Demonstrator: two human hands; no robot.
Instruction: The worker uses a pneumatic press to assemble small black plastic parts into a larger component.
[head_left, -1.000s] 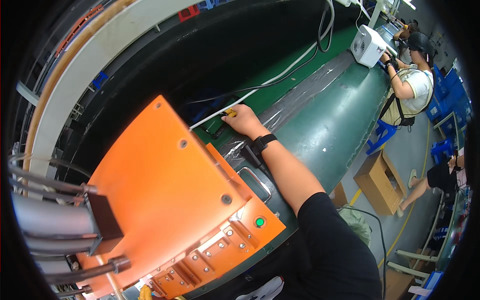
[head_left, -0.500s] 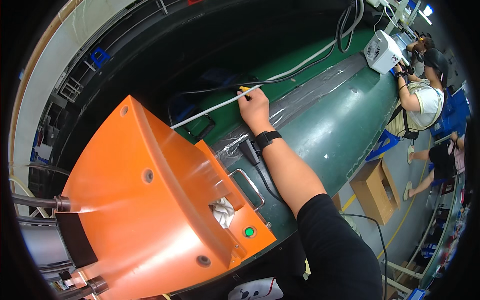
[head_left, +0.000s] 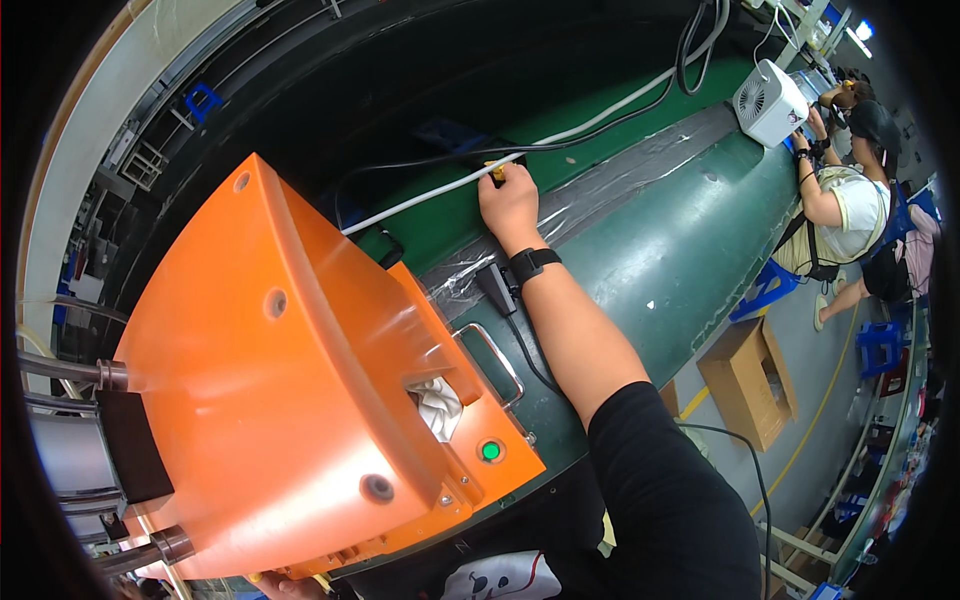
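My right hand [head_left: 510, 208], with a black band on its wrist, reaches across the green bench to the cables. Its fingers are closed round a small yellow-and-black object [head_left: 497, 172], mostly covered by the hand and cable. The pale grey cable [head_left: 420, 205] crosses right at the fingertips, and a black cable runs just beyond it. At the lower edge, only part of my left hand [head_left: 288, 586] shows, under the near side of the large orange machine housing [head_left: 240, 380]. Its fingers are largely hidden, so I cannot tell what they hold.
A green button [head_left: 491, 451], crumpled white cloth [head_left: 438, 410] and metal handle [head_left: 495, 365] are on the machine's right side. A black adapter [head_left: 496, 289] lies beside my right wrist. Farther right are a white fan [head_left: 768, 103], a seated person [head_left: 845, 195] and a cardboard box [head_left: 750, 385].
The yellow-and-black object in my right hand has shifted slightly up and right. My left hand has come into view at the bottom. The machine appears slightly higher and farther left.
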